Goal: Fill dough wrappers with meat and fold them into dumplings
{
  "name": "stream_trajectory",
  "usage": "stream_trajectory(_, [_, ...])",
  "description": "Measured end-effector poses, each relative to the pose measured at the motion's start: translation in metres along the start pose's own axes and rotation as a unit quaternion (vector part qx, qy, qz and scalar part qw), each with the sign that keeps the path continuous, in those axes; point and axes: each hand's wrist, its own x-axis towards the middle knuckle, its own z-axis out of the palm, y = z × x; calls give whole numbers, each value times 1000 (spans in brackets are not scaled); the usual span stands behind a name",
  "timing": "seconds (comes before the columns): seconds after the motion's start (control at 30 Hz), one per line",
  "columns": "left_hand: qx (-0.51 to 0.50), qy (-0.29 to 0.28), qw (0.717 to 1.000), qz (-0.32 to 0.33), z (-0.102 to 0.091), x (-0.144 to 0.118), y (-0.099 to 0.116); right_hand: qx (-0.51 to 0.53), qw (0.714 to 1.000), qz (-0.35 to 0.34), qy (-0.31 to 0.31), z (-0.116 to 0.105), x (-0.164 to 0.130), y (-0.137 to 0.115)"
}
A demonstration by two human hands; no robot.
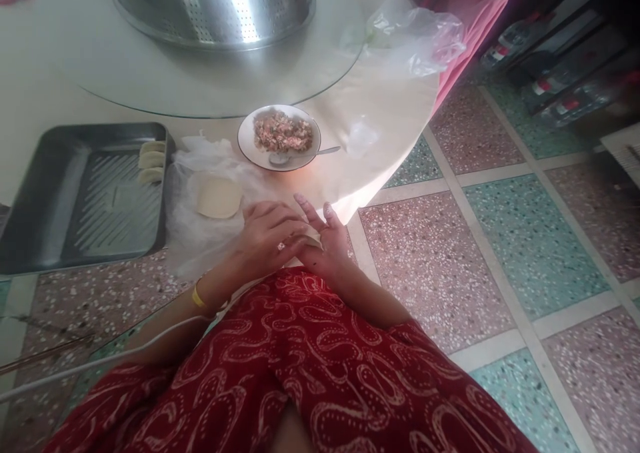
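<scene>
Your left hand [267, 236] lies over your right hand [327, 243] at the worktop [390, 126] edge, pinching a pale wrapper [311, 241] between them; grip contents are mostly hidden. Wrapper stack [217, 196] sits just beside, filling bowl [279, 136] behind it, tray [80, 193] left.

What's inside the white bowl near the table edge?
The white bowl holds a heap of minced filling, pinkish-brown with green flecks. A metal spoon lies at its front rim, handle pointing right. The bowl's bottom under the filling is covered, so anything beneath cannot be seen.
</scene>
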Motion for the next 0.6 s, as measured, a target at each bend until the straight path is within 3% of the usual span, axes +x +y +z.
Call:
stream_trajectory(0.2, [18,10,1000,5,6,-2,2,12,1000,1,-5,-1,2,3])
stream_trajectory(0.37, [25,3,999,-27,6,-5,3,-10,999,-25,-19,-8,6,4])
stream_trajectory(0.6, [49,20,998,-43,8,-7,6,-14,999,-35,-3,-1,3,4])
